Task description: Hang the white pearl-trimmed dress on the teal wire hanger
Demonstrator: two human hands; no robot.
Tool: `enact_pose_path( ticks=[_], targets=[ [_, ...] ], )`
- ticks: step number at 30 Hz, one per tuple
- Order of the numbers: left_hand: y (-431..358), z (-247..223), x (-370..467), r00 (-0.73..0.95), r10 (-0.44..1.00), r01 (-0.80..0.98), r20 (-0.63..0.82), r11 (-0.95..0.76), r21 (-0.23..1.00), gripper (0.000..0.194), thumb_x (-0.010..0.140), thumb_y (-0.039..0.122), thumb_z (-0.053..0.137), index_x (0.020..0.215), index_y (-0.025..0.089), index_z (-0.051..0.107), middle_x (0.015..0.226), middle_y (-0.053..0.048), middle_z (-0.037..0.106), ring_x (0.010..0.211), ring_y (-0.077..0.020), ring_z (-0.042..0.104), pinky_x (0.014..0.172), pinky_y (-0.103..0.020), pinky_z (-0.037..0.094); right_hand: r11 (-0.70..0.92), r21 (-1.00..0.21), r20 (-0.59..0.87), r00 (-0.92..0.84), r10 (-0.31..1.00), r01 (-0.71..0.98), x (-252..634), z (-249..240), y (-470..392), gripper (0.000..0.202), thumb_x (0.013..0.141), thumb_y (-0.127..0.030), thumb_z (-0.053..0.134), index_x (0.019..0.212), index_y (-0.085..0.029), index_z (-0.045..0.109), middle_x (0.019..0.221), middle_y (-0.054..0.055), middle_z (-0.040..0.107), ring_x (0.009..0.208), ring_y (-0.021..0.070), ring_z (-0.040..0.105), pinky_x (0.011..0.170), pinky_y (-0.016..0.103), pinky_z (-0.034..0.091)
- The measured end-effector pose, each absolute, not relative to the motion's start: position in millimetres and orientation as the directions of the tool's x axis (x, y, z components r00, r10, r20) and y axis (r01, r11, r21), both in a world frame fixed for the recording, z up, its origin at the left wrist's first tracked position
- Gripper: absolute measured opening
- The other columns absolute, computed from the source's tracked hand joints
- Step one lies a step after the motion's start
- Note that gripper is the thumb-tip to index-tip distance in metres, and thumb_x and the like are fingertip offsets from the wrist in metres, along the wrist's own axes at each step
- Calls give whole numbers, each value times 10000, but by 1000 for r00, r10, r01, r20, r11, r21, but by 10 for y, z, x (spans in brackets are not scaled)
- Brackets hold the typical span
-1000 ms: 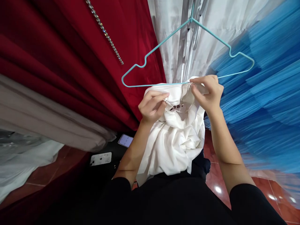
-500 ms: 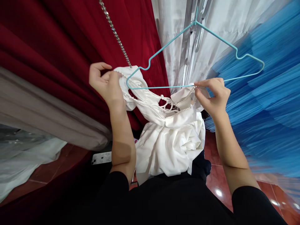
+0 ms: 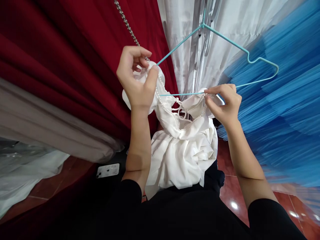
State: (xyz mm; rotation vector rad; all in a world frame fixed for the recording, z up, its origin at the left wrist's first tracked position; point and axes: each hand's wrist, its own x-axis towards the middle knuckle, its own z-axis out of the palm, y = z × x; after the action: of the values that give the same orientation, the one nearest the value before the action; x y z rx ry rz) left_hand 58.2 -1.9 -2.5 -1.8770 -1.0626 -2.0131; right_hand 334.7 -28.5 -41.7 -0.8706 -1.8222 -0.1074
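A white dress [image 3: 180, 156] with a pearl-beaded neckline and a lace-up back rests bunched over my lap. My left hand [image 3: 137, 78] grips the dress's left shoulder, thumb on the beaded edge, at the left end of a light-blue hanger [image 3: 223, 37]. That end of the hanger is hidden behind the hand and the fabric. My right hand [image 3: 225, 100] pinches the dress's other shoulder edge against the hanger's bottom bar. Between the hands the bar crosses above the neckline, while the hanger's right end sticks out past my right hand.
Red fabric [image 3: 100, 60] hangs on the left with a beaded chain [image 3: 126, 21] before it. White curtains [image 3: 178, 43] hang behind, and blue tulle [image 3: 275, 110] fills the right. A phone [image 3: 108, 170] lies by my left elbow. Red tiles [image 3: 232, 186] cover the floor.
My left hand has moved right and up with the dress's left shoulder, bringing it over the hanger's left end. My right hand stays pinched at the bar.
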Motion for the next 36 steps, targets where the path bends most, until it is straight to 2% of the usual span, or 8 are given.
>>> enact_pose_path(
  ticks=[3,5,8,15,20,24,29,36],
  targets=[
    [-312,-91,859,-142,245,487,959,-826,283,297,1127,507,628,1062,221,674,1003,-26,640,962,-158,607,900,-366,527,750,-319,858,-160,489,579,3306,-419,-297,133,1000,-348,640,957,-286,749,922,-20,803,859,212,755,1017,482,544],
    [-453,-170,1077,-33,320,439,947,-847,302,149,1140,334,601,1074,241,696,1050,-43,689,1037,-191,645,942,-387,528,758,-320,866,-149,478,569,3279,-422,-302,117,996,-327,642,955,-280,741,913,-20,798,856,207,752,1027,482,537],
    [-496,-314,1323,142,531,485,835,-773,409,209,1110,137,511,1117,232,697,1088,-45,753,1053,-209,706,940,-387,518,764,-305,871,-158,465,569,3269,-444,-301,97,1003,-315,644,977,-277,730,928,-14,801,868,206,756,1049,495,528],
    [-369,-374,1302,174,662,553,729,-678,484,234,1026,91,560,1019,226,751,954,0,806,934,-204,759,909,-362,487,776,-133,917,-221,333,616,3424,-730,-294,65,931,-343,697,975,-314,736,1226,30,771,1206,311,720,1126,599,508],
    [-432,-282,1229,185,697,521,693,-668,532,272,964,57,559,1000,219,775,965,-15,811,914,-209,766,918,-367,528,523,-387,903,198,382,759,3819,-765,-330,70,888,-279,656,889,-265,725,792,8,683,760,219,677,777,438,573],
    [-463,-258,1205,184,713,488,676,-664,567,294,937,47,555,995,213,791,971,-25,811,921,-214,770,885,-351,565,418,-610,788,461,408,673,4171,-440,-247,53,826,-221,637,806,-269,642,726,14,659,644,171,585,617,345,484],
    [-444,-267,1209,198,706,430,680,-686,587,310,930,50,542,1006,206,799,953,-31,800,903,-209,761,851,-336,582,540,-540,833,504,229,646,4330,53,-44,187,687,-82,610,690,-267,578,645,-19,589,577,120,482,572,307,397],
    [-480,-244,1192,221,700,490,679,-681,544,308,929,42,532,1000,207,781,948,-30,792,912,-214,754,878,-346,563,651,-433,901,309,303,624,3971,341,23,254,711,44,657,728,-206,614,659,-58,589,576,57,493,555,235,365]
  ],
)
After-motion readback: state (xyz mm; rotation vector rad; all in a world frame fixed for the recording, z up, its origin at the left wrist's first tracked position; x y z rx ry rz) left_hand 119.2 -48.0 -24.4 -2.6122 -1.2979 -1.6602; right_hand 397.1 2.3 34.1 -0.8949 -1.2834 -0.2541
